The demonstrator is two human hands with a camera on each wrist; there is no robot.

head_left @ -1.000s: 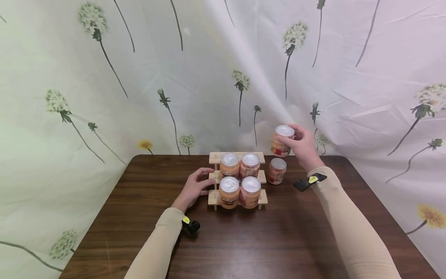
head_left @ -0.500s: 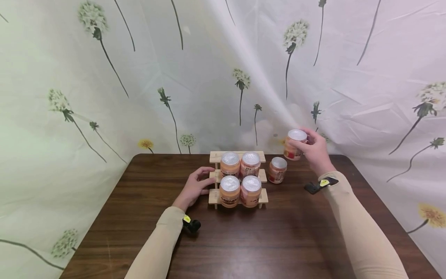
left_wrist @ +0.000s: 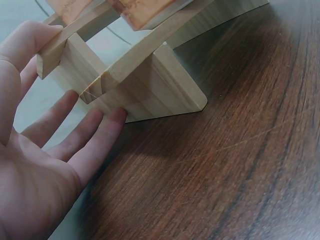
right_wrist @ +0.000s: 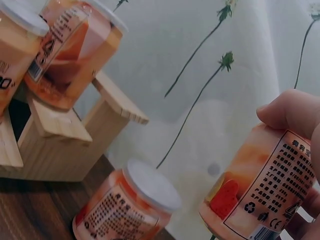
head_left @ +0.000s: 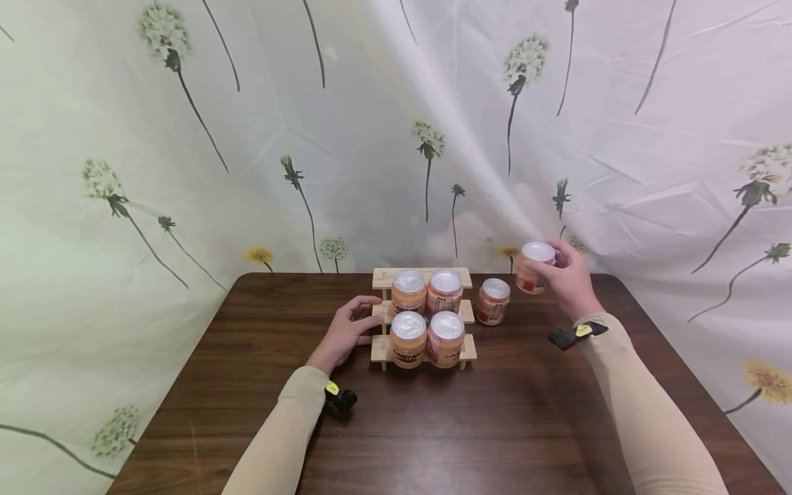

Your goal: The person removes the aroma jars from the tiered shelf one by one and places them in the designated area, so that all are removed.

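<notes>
In the head view my right hand [head_left: 572, 280] grips a plastic jar [head_left: 531, 276] with a pale lid and orange contents, near the table's back right edge. Its printed label, with a red strawberry, faces the right wrist view. Another such jar [head_left: 492, 311] stands on the table between that hand and a three-step wooden rack [head_left: 468, 348]. My left hand [head_left: 342, 333] is at the rack's left end. In the left wrist view its thumb lies against a step's end and its fingertips [left_wrist: 118, 115] are right at the side panel, fingers spread.
Two jars stand on the rack's front step [head_left: 408, 344] and two more behind them, a front jar [head_left: 445, 344] at the right. The brown wooden table [head_left: 421, 426] meets a hanging cloth [head_left: 346, 172] printed with dandelions at its back edge.
My right hand has carried its jar to the right and lower, away from the rack. The left hand, the rack and the other jars stay where they were.
</notes>
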